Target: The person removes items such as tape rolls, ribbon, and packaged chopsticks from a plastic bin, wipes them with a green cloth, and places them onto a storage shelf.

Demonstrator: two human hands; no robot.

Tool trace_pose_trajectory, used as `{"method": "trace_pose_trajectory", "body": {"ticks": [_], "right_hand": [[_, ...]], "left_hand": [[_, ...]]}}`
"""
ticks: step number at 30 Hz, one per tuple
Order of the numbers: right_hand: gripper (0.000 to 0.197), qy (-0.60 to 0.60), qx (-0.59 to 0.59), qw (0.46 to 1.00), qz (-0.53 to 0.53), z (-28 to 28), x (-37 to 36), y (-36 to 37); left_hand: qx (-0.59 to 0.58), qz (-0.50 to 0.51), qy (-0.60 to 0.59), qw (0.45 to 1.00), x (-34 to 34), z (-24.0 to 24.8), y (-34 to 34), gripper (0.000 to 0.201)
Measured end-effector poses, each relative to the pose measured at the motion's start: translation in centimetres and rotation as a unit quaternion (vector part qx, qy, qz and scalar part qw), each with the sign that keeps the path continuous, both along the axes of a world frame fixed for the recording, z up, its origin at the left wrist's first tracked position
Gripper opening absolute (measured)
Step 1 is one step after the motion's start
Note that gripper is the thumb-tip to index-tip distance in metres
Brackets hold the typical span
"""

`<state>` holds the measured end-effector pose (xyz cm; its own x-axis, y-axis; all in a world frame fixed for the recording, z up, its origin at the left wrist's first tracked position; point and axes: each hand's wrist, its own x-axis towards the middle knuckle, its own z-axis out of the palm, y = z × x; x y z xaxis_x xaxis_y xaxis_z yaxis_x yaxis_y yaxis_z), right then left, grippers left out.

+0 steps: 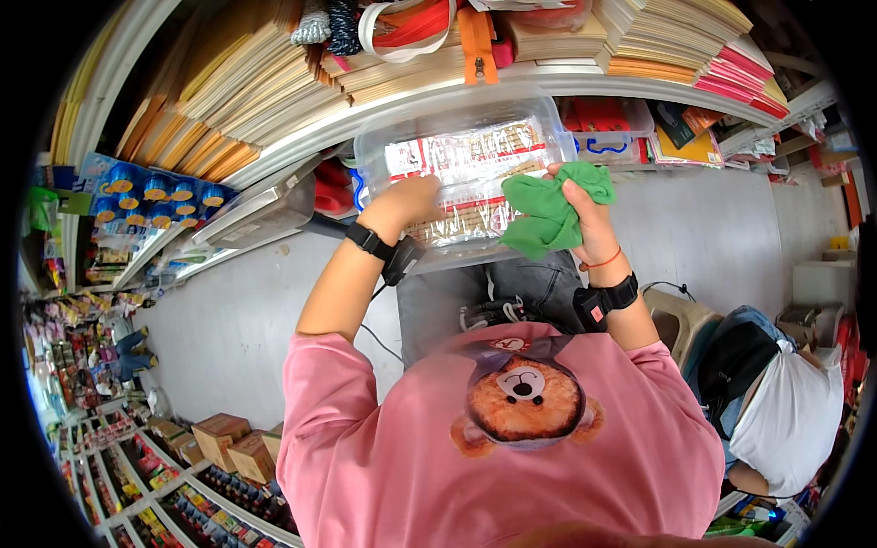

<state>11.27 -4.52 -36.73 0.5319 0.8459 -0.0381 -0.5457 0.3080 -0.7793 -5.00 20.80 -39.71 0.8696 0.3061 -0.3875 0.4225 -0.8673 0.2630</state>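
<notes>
A clear plastic storage box with blue handles sits in front of me, partly above my lap. Inside it lie flat clear-wrapped packs with red stripes and rows of tan pieces, whose kind I cannot make out. Over the left part of the box, my left hand is on or just above the packs; its fingertips are hidden. At the right edge of the box, my right hand grips a crumpled green cloth, which hangs partly over the packs. Each wrist wears a black strap with a small device.
Beyond the box, a shelf bears stacks of envelopes and an orange zipper. Blue-capped items in a pack hang at left. On the right stand a stool and a white bag. Cartons stand behind at left.
</notes>
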Motion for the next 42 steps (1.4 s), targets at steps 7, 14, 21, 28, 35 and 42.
{"method": "trace_pose_trajectory", "body": {"ticks": [7,14,21,28,35,42], "right_hand": [[0.037,0.007,-0.001,1.000,-0.010,-0.4,0.2,0.0],[0.039,-0.016,-0.005,1.000,-0.006,-0.9,0.6,-0.2],[0.039,-0.017,-0.008,1.000,-0.002,-1.1,0.6,-0.2],[0.040,0.000,0.003,1.000,0.016,-1.0,0.8,-0.2],[0.045,0.010,0.043,0.999,0.016,-1.0,0.6,0.1],[0.048,-0.034,0.035,0.999,-0.006,1.4,-0.4,0.8]], "left_hand": [[0.032,-0.042,0.063,0.997,0.1,0.0,0.0,0.049],[-0.006,-0.011,0.026,1.000,-0.7,1.8,-0.1,0.046],[0.089,-0.035,0.039,0.995,-1.2,0.9,-0.4,0.025],[0.097,-0.101,-0.152,0.978,-2.6,1.2,0.8,0.012],[-0.261,0.176,-0.215,0.924,-6.8,11.4,-1.4,0.013],[-0.220,0.154,-0.346,0.899,-7.9,11.2,-4.6,0.012]]}}
